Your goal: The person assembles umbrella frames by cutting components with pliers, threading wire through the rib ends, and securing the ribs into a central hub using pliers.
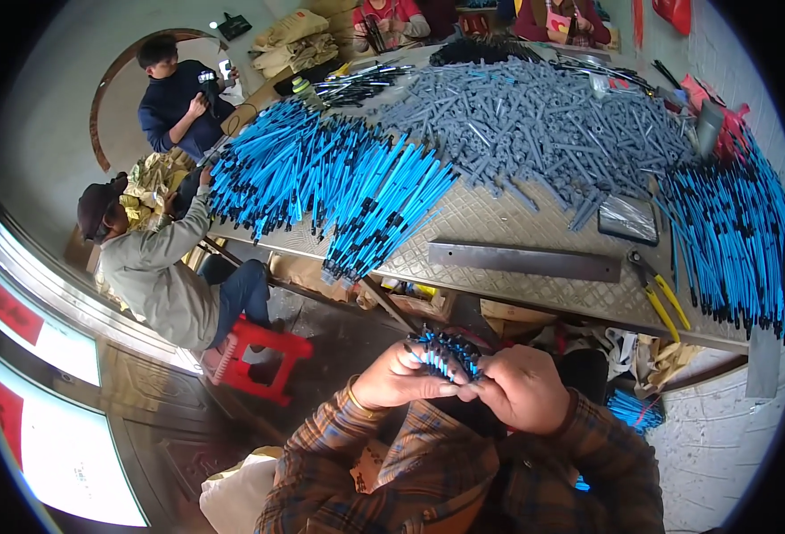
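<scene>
A bundle of thin blue rods with black ends (446, 352) is held up in front of my body, its ends turned toward me. My left hand (401, 378) wraps round the bundle's left side, thumb along its lower edge. On the right, my right hand (526, 386) is closed with its fingertips pressed at the bundle's lower right edge; whether it pinches a single rod there is hidden. Beyond my hands, on the near part of the table, lie a flat metal bar (524, 261) and yellow-handled pliers (659, 294).
Heaps of blue rods (321, 178) and grey plastic parts (535, 116) cover much of the table (472, 222). More blue rods (731, 231) lie at the right. A seated person (161, 267) on a red stool (263, 360) works at left; others are beyond.
</scene>
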`<state>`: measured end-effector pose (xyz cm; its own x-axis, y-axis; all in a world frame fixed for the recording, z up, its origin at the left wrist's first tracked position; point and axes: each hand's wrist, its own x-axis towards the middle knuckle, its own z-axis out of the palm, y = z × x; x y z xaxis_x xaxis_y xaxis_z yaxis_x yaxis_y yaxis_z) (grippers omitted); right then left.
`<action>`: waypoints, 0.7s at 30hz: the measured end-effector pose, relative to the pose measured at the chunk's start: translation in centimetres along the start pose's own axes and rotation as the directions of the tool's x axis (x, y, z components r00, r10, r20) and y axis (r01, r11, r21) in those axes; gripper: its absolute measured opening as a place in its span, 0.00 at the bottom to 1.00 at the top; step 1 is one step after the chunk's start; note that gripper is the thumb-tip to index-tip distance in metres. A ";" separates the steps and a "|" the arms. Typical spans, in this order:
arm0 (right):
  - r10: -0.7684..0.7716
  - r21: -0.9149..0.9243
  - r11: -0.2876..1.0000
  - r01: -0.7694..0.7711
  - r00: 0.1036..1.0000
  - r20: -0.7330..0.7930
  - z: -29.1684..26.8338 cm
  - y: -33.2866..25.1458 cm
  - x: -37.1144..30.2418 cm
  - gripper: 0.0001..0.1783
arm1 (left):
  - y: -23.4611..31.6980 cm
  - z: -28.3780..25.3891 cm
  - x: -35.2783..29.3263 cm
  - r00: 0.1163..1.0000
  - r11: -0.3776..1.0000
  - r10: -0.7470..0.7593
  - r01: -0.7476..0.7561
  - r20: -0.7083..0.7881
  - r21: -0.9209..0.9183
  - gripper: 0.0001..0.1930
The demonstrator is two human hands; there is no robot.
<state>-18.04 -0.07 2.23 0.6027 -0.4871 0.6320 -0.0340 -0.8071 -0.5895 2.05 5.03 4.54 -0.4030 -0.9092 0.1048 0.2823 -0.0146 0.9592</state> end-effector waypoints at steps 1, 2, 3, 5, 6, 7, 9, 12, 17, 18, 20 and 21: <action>-0.005 -0.002 1.000 0.005 1.000 0.003 0.0 0.2 0.1 0.11 | -0.1 -0.2 0.1 1.000 0.999 -0.028 0.028 0.010 0.018 0.08; -0.011 0.010 1.000 0.011 1.000 -0.006 0.0 0.4 0.2 0.11 | -0.2 -0.3 0.1 0.998 0.998 -0.056 0.056 0.019 0.036 0.10; -0.016 0.023 1.000 0.017 1.000 -0.015 -0.1 0.6 0.3 0.10 | -0.2 -0.3 0.0 0.999 0.998 -0.052 0.051 0.018 0.037 0.10; -0.027 0.034 0.999 0.028 0.999 -0.023 -0.2 0.8 0.4 0.09 | 0.0 -0.2 -0.1 0.998 0.997 -0.009 0.004 0.069 0.072 0.07; 0.015 0.085 0.996 -0.015 1.000 0.010 -0.2 0.7 0.4 0.09 | 0.0 -0.2 -0.2 0.996 0.996 0.011 -0.019 0.093 0.088 0.07; 0.054 0.134 0.989 -0.059 0.998 0.044 -0.3 0.7 0.4 0.09 | -0.1 -0.3 -0.3 0.996 0.996 0.015 -0.023 0.091 0.090 0.07; 0.082 0.183 0.978 -0.096 0.993 0.081 -0.4 0.5 0.3 0.08 | -0.4 -0.5 -0.6 0.994 0.986 -0.043 0.026 0.100 0.165 0.07; 0.081 0.301 0.949 -0.096 0.995 0.064 -0.4 0.1 0.1 0.09 | -0.2 -0.3 -0.5 0.992 0.980 -0.087 0.068 0.092 0.189 0.07; 0.160 0.483 0.853 -0.201 0.979 0.124 -0.2 0.5 -0.9 0.10 | -0.5 0.1 -0.2 0.992 0.993 -0.089 0.080 0.094 0.092 0.07; 0.128 0.418 0.894 -0.161 0.986 0.106 -0.1 0.7 -0.9 0.11 | -0.6 0.1 -0.2 0.992 0.996 -0.072 0.066 0.103 0.060 0.07; 0.062 0.277 0.957 -0.081 0.995 0.076 0.1 1.0 -1.1 0.12 | -0.5 0.1 -0.2 0.992 0.995 -0.070 0.062 0.104 0.078 0.07; 0.064 0.274 0.958 -0.082 0.995 0.077 0.2 1.0 -1.2 0.12 | -0.4 0.1 -0.2 0.992 0.993 -0.072 0.061 0.107 0.097 0.06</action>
<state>-18.60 -0.27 0.78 0.6592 -0.5101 0.5526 0.1364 -0.6415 -0.7549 1.97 5.28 4.19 -0.5129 -0.8561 0.0633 0.1717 -0.0301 0.9847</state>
